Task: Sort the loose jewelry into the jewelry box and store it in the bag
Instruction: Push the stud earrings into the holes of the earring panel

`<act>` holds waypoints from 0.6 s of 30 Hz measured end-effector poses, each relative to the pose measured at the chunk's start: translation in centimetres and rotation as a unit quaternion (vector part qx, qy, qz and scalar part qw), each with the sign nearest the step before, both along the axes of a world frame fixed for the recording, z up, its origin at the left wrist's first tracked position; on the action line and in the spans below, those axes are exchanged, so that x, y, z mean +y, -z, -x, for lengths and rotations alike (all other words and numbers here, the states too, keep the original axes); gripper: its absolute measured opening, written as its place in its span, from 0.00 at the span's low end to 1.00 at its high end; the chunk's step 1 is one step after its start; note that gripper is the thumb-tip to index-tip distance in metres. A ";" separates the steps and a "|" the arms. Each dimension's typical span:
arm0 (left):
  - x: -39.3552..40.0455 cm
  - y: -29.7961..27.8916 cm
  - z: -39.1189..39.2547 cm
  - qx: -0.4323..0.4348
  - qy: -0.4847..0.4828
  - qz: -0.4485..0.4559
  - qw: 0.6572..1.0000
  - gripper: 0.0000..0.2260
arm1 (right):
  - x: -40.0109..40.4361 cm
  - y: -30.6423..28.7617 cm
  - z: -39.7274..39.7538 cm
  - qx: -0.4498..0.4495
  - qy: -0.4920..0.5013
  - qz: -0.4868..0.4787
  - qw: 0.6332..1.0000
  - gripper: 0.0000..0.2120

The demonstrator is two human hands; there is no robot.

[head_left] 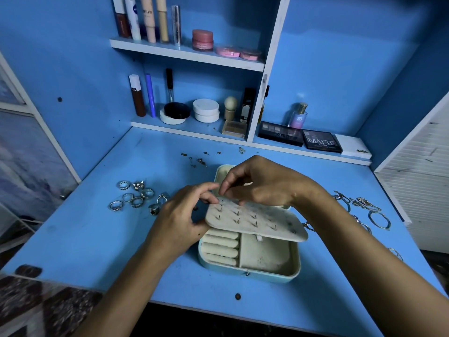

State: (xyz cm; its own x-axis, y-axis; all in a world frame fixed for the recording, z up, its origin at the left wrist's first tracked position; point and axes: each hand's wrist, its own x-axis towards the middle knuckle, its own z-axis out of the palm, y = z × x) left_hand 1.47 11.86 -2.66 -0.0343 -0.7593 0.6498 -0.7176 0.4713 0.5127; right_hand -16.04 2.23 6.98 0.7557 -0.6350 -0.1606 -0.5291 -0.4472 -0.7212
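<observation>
A pale jewelry box [250, 269] lies open on the blue desk, its ring rolls and a bare compartment showing. Above it a cream earring panel [262, 223] is lifted flat, with several stud posts sticking up. My left hand [181, 220] grips the panel's left edge, thumb under and fingers on top. My right hand [257, 181] hovers over the panel's far left corner, thumb and forefinger pinching something tiny, too small to name. Loose rings [136, 197] lie left of the box, loose stud earrings [198, 158] behind it, and bracelets and chains [364, 209] to the right.
Shelves at the back hold cosmetics, jars and tubes [170, 25]. Eyeshadow palettes [301, 137] and a perfume bottle [298, 116] stand at the back right. The desk front edge [218, 305] runs near me. No bag is in view.
</observation>
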 end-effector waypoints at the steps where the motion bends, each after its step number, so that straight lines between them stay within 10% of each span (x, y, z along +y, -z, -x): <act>1: 0.0 -0.1 0.0 0.001 -0.002 0.003 1.000 0.23 | 0.0 0.0 0.0 -0.001 0.000 0.002 1.000 0.05; 18: 0.0 0.1 0.1 0.010 -0.015 -0.003 1.000 0.24 | 0.3 -0.6 -0.5 -0.004 -0.013 -0.014 1.000 0.11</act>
